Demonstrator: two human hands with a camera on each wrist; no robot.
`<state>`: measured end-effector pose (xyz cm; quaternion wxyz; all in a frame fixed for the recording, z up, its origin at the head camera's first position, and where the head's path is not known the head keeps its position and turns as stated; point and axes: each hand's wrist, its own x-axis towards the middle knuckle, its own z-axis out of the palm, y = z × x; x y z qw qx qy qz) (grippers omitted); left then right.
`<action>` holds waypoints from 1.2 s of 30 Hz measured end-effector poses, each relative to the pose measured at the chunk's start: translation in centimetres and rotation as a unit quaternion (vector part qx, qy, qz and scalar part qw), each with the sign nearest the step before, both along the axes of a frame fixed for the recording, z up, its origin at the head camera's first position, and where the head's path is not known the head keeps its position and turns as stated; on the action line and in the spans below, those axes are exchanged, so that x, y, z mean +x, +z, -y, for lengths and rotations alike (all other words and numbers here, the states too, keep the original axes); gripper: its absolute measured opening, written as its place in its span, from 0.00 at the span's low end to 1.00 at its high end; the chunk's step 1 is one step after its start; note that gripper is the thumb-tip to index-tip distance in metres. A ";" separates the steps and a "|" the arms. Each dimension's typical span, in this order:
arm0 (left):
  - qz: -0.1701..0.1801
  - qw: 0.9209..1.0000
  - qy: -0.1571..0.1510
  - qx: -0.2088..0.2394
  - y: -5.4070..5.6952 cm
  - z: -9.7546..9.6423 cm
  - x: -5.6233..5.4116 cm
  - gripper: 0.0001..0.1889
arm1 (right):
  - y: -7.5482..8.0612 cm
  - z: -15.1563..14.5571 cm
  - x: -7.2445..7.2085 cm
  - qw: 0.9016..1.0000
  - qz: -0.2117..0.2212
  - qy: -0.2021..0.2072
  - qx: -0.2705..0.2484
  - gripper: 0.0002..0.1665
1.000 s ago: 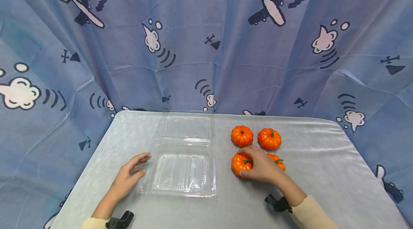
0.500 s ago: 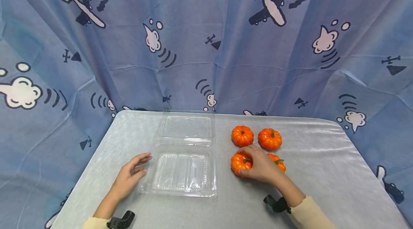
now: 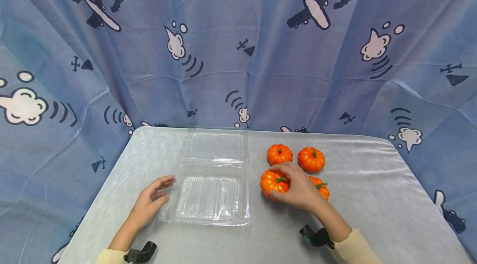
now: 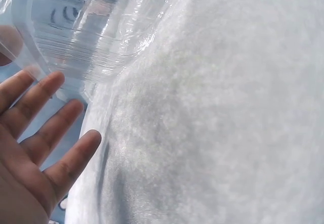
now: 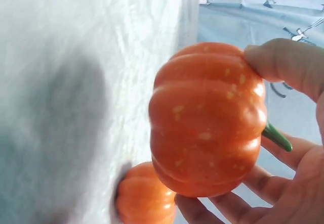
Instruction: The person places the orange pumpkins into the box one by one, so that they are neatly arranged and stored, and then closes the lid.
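My right hand (image 3: 299,189) grips a small orange pumpkin (image 3: 273,183) with a green stem, thumb on one side and fingers on the other. In the right wrist view that pumpkin (image 5: 207,120) is raised off the table, and a second pumpkin (image 5: 146,196) sits beyond it. At the left edge of a clear plastic clamshell box (image 3: 208,198), my left hand (image 3: 146,204) is held with its fingers spread. The left wrist view shows those fingers (image 4: 73,161) beside the box's clear wall (image 4: 76,47); whether they touch it I cannot tell. The box lies with its lid (image 3: 215,147) folded back.
Two more pumpkins, one at the back (image 3: 279,154) and one to its right (image 3: 311,159), stand behind the right hand. Another pumpkin (image 3: 321,188) is partly hidden by that hand. A grey-white cloth (image 3: 372,198) covers the table, and a blue printed curtain (image 3: 208,49) hangs behind.
My right hand has lifted the front left pumpkin and moved it slightly to the left. The left hand and the clamshell box have stayed in place.
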<state>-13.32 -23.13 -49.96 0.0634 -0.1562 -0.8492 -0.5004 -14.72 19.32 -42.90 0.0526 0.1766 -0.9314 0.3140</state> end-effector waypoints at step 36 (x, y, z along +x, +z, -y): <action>0.014 1.000 0.012 0.004 -0.3 0.0 -0.1 0.27 | 0.9 11.0 0.7 0.989 0.007 0.020 -0.146 0.30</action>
